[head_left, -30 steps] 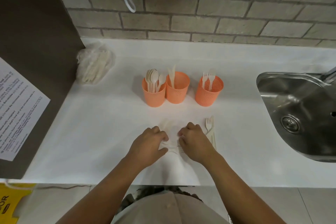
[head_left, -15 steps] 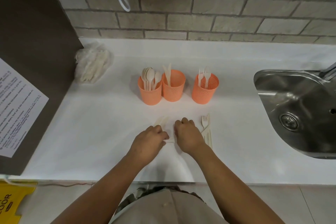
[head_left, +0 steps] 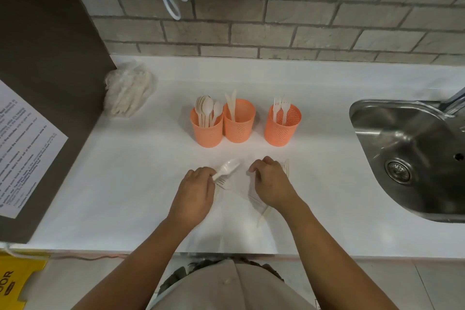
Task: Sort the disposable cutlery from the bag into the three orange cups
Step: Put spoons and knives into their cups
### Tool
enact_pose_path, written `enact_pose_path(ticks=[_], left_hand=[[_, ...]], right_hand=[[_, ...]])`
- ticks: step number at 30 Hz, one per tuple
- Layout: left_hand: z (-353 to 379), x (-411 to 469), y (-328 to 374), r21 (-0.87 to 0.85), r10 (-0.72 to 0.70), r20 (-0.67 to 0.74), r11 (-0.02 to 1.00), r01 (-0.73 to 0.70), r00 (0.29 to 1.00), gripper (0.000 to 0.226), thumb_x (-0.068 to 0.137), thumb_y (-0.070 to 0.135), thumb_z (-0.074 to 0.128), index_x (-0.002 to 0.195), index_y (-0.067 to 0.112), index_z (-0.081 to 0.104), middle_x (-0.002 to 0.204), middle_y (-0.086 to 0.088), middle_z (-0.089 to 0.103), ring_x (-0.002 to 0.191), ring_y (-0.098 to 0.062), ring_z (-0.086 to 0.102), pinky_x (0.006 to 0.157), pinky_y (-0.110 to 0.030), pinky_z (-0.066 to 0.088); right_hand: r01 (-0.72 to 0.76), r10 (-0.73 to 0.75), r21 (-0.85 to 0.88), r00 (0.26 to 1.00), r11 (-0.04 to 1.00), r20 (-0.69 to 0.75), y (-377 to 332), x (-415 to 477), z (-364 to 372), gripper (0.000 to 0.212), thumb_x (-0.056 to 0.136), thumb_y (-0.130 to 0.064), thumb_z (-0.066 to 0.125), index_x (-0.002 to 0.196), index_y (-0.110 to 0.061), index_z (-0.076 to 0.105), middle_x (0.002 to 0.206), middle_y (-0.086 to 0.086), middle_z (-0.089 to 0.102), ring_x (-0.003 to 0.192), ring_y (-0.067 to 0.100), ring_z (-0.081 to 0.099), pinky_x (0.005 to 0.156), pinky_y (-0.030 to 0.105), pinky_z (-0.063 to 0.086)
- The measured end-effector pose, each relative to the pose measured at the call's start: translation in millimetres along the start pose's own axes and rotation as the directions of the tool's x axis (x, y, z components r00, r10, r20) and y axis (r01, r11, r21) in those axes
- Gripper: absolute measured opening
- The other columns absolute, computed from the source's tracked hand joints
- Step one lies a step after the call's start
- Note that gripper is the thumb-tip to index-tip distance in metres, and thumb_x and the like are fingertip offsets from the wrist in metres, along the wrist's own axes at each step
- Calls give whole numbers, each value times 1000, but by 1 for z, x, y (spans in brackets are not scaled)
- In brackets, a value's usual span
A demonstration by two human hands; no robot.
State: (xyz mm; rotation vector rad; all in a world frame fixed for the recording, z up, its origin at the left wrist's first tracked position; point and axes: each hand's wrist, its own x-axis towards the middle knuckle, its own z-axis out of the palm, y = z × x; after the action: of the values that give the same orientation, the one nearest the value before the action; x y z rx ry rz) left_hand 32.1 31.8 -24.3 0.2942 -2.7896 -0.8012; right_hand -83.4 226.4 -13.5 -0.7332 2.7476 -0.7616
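White plastic spoon [head_left: 226, 169] is pinched by its handle in the left hand [head_left: 193, 191], long axis slanted up and right, bowl toward the cups. The leftmost orange cup [head_left: 206, 133], already holding spoons, is judged nearest, straight ahead of that hand. The right hand [head_left: 273, 184] is curled over loose cutlery [head_left: 263, 214]; whether anything is gripped cannot be told.

1. Cups [head_left: 282, 131]: orange, their walls dotted with rows of small holes.
2. Cutlery [head_left: 207, 111]: pale cream all over.
3. Worktop [head_left: 125, 184]: plain white.
4. Wall [head_left: 302, 27]: grey-beige bricks, darker grey mortar lines.
5. Sink [head_left: 415, 148]: silvery steel.
6. Side panel [head_left: 45, 33]: dark brown; its paper [head_left: 22, 153] is white with black print.
7. Sign [head_left: 15, 282]: yellow, black letters.
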Motion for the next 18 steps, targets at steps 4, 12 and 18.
enact_pose_path(ticks=[4, 12, 18], left_hand=[[-14, 5, 18, -344, -275, 101, 892, 293, 956, 25, 110, 21, 41, 113, 12, 64, 108, 2, 68, 101, -15, 62, 89, -28, 46], [-17, 7, 27, -491, -357, 243, 756, 432, 902, 35, 111, 23, 38, 106, 28, 72, 88, 11, 65, 83, -7, 61, 77, -20, 45], [-17, 11, 26, -660, -460, 337, 507, 555, 821, 33, 110, 23, 40, 112, 28, 72, 75, 4, 57, 66, -15, 49, 66, -33, 44]], right_hand=[[56, -44, -68, 984, 996, 170, -21, -9, 13, 31, 94, -24, 56, 120, -14, 68, 112, 8, 59, 105, 30, 55, 91, 44, 52], [-25, 45, -135, 988, 991, 147, -30, -9, 32, 16, 97, -5, 52, 113, -4, 57, 115, 14, 57, 105, 31, 57, 81, 33, 44], [-131, 125, 130, 991, 983, 53, -30, -5, 27, 13, 98, -2, 52, 110, -4, 57, 106, 11, 59, 94, 26, 58, 75, 26, 38]])
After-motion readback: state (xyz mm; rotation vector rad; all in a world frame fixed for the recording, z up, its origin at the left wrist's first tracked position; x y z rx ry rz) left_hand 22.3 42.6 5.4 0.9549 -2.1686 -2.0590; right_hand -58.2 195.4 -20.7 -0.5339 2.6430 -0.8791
